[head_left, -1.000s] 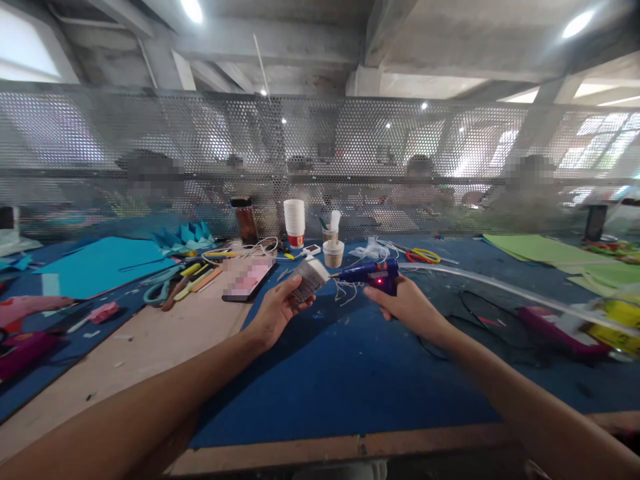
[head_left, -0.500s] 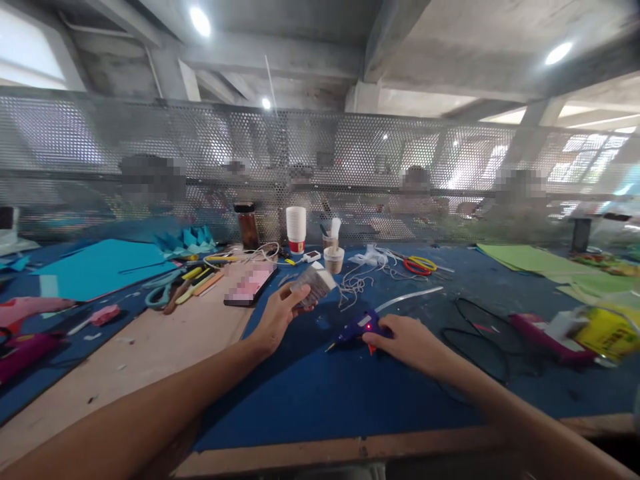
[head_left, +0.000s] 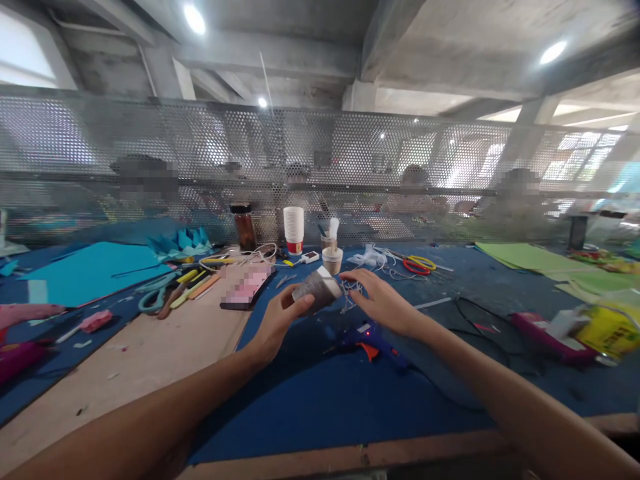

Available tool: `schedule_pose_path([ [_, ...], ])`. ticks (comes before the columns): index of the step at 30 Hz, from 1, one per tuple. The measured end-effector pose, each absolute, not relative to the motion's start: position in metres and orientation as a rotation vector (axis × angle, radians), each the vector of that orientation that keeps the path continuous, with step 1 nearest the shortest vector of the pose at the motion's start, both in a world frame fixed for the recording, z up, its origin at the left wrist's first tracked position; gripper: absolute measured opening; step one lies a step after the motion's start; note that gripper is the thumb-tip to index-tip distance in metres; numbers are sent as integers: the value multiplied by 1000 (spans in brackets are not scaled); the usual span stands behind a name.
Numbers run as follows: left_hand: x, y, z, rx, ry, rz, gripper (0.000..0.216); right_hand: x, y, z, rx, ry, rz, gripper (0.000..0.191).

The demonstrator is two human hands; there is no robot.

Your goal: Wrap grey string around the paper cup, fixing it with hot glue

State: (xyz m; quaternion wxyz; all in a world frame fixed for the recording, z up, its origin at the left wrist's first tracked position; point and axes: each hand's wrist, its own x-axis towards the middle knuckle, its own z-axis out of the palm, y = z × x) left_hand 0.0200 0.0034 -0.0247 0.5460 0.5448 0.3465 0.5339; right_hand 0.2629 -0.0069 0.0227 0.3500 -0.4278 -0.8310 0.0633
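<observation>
My left hand (head_left: 280, 317) is closed around a small paper cup wrapped in grey cord (head_left: 317, 292), with a white band at its tilted rim. Just right of the cup, my right hand (head_left: 383, 300) hovers open, its thumb and fingers apart near the rim. Loose grey cord (head_left: 351, 293) shows behind and between those fingers; whether they touch it I cannot tell. Below the right hand, a blue hot glue gun (head_left: 367, 337) with an orange trigger and a lit red light lies on the blue table (head_left: 320, 400).
A phone (head_left: 247, 285), cutters and other tools (head_left: 185, 287) lie left. A stack of paper cups (head_left: 294, 230), a brown jar (head_left: 243, 227) and a small cup (head_left: 332, 260) stand behind. Red-and-yellow scissors (head_left: 419, 265), green sheets (head_left: 530, 260) and a yellow package (head_left: 613, 327) are right.
My right hand has let go of the glue gun, which now lies on the table, and moved up and left toward the cup. The cup in my left hand has shifted slightly.
</observation>
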Motion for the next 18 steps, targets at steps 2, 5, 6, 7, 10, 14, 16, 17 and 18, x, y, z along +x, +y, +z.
schedule_pose_path([
  [2, 19, 5, -27, 1316, 834, 1272, 50, 259, 3, 15, -1024, -2094, 290, 30],
  [5, 19, 7, -30, 1342, 851, 1266, 48, 258, 5, 7, -982, -2002, 383, 16],
  [6, 20, 7, -30, 1345, 857, 1262, 48, 259, 3, 6, -984, -1982, 397, 13],
  [7, 20, 7, -30, 1346, 863, 1262, 48, 261, 1, 5, -992, -1967, 408, 12],
  [10, 22, 6, -29, 1344, 885, 1276, 49, 263, -8, 9, -1049, -1921, 439, 13],
  [14, 24, 3, -26, 1356, 926, 1309, 51, 262, -15, 12, -1086, -1889, 445, 11],
  [16, 25, 2, -24, 1367, 941, 1322, 51, 260, -18, 12, -1084, -1875, 412, 11],
  [17, 25, 1, -24, 1372, 948, 1327, 51, 260, -19, 12, -1081, -1871, 388, 11],
  [18, 25, 1, -23, 1376, 953, 1331, 51, 259, -20, 12, -1076, -1875, 362, 11],
])
